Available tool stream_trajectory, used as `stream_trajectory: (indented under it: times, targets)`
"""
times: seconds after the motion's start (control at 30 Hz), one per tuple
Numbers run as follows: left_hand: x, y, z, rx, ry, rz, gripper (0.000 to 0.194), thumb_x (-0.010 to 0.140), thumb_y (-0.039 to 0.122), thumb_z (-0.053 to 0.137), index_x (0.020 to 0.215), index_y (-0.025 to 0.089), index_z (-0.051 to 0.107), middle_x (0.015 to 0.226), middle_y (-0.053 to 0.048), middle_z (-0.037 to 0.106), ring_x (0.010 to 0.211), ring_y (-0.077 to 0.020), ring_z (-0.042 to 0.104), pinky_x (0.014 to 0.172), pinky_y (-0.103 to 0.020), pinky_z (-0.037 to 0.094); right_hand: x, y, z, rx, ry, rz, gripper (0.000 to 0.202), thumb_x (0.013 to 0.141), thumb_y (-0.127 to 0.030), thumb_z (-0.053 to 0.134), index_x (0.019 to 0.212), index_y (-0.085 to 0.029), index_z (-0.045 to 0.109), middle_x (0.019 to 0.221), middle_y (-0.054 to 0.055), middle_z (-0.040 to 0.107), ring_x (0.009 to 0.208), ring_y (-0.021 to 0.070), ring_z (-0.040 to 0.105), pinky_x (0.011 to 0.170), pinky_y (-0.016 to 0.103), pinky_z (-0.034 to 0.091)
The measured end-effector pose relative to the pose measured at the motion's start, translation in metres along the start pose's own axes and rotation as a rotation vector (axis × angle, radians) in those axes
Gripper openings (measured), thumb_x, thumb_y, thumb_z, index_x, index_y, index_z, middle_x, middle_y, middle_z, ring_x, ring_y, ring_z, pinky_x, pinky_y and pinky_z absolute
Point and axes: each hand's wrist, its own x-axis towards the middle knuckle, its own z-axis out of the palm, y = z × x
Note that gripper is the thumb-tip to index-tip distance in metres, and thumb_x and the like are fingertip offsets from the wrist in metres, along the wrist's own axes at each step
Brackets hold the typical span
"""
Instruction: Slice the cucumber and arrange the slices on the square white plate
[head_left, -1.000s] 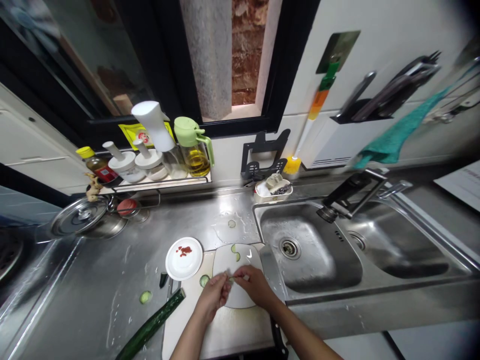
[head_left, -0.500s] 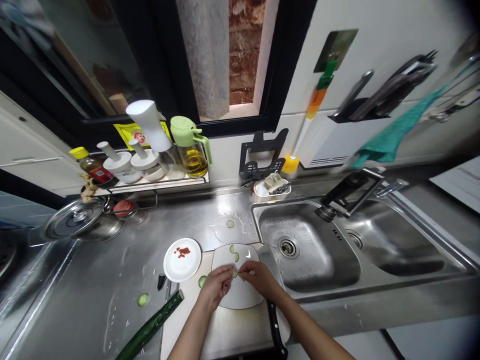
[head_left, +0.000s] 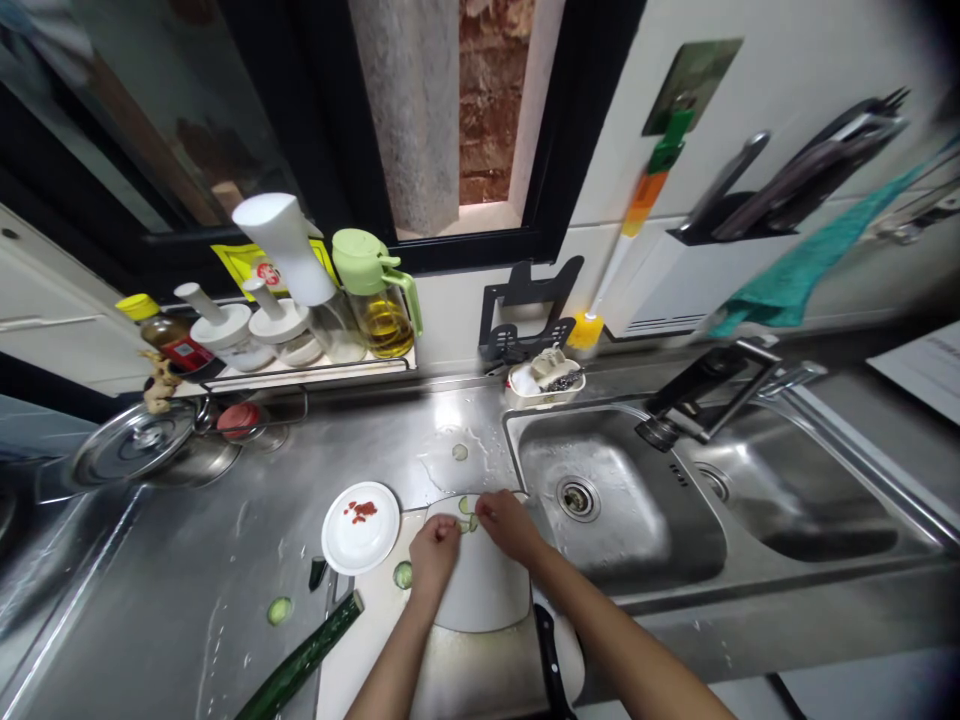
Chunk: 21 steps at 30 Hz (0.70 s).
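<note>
Both hands are over a white plate that holds a few thin cucumber slices near its far edge. My left hand pinches a cucumber slice at its fingertips, low over the plate. Just to the right, my right hand has its fingertips pressed together beside the slices; what they hold, if anything, is hidden. The plate rests on a cutting board. A black-handled knife lies right of the plate, its blade partly hidden. A long cucumber lies at the left, across the board's edge.
Left of the plate stands a small white dish with chopped red bits. Cucumber pieces lie on the board and counter. The double sink with a black faucet is at right. Seasoning jars and an oil bottle line the rack behind.
Both hands have moved away from me, toward the slices at the plate's far edge. The slice held between them has come down near the others. The view has shifted slightly.
</note>
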Motion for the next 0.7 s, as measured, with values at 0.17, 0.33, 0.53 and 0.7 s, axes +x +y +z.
stream_trajectory:
  times: [0.17, 0.33, 0.53, 0.7]
  targets:
    - [0.001, 0.01, 0.006, 0.165, 0.048, 0.09, 0.02, 0.078, 0.025, 0.049, 0.087, 0.021, 0.067, 0.07, 0.0, 0.067, 0.064, -0.0138, 0.059, 0.066, -0.024, 0.039, 0.011, -0.001, 0.0, -0.132, -0.022, -0.055, 0.017, 0.083, -0.013, 0.049, 0.08, -0.02, 0.065, 0.081, 0.004, 0.065, 0.089, 0.0195, 0.051, 0.078, 0.028, 0.032]
    - [0.003, 0.012, 0.009, 0.226, 0.054, 0.129, 0.019, 0.081, 0.022, 0.047, 0.086, 0.021, 0.066, 0.07, -0.002, 0.069, 0.065, -0.0149, 0.061, 0.066, -0.024, 0.039, 0.015, -0.001, 0.001, -0.213, -0.039, -0.076, 0.017, 0.085, -0.014, 0.049, 0.085, -0.02, 0.065, 0.088, 0.003, 0.066, 0.093, 0.0197, 0.049, 0.08, 0.029, 0.032]
    - [0.006, 0.011, 0.01, 0.235, 0.051, 0.11, 0.018, 0.081, 0.024, 0.048, 0.085, 0.022, 0.065, 0.071, -0.002, 0.069, 0.065, -0.0152, 0.06, 0.066, -0.024, 0.039, 0.017, -0.003, 0.002, -0.258, -0.041, -0.079, 0.017, 0.089, -0.016, 0.047, 0.086, -0.02, 0.064, 0.093, 0.003, 0.066, 0.095, 0.0195, 0.05, 0.078, 0.029, 0.031]
    - [0.006, 0.008, 0.013, 0.234, 0.058, 0.13, 0.02, 0.082, 0.025, 0.046, 0.086, 0.022, 0.065, 0.071, -0.002, 0.068, 0.064, -0.0153, 0.059, 0.067, -0.025, 0.039, 0.017, -0.004, 0.002, -0.287, -0.048, -0.084, 0.016, 0.09, -0.016, 0.048, 0.087, -0.02, 0.063, 0.094, 0.004, 0.066, 0.097, 0.0203, 0.049, 0.076, 0.03, 0.031]
